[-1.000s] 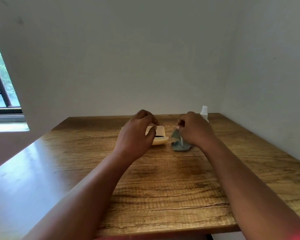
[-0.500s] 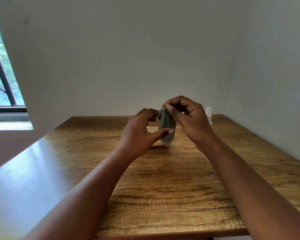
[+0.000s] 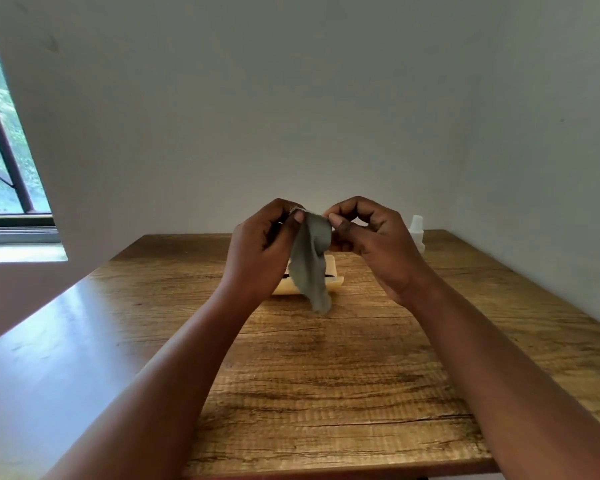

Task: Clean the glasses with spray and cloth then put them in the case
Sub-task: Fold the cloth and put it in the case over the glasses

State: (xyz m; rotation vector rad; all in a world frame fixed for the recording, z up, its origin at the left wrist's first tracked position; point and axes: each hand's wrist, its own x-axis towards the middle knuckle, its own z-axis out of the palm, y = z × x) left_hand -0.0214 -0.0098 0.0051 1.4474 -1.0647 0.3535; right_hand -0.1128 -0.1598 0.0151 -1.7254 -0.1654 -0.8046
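A grey-green cloth hangs above the table, pinched at its top edge by both hands. My left hand holds its left corner and my right hand holds its right corner, both raised over the far middle of the table. Behind the cloth lies a cream glasses case, open, with a dark strip showing inside; the cloth and my left hand cover most of it. A white spray bottle stands at the far right, partly behind my right hand. The glasses themselves cannot be made out clearly.
The wooden table reaches to a wall at the back and another wall on the right. A window is at the far left.
My right hand lifted the cloth off the table beside the case. My left hand left the case and took the cloth's other corner. Both hands have risen.
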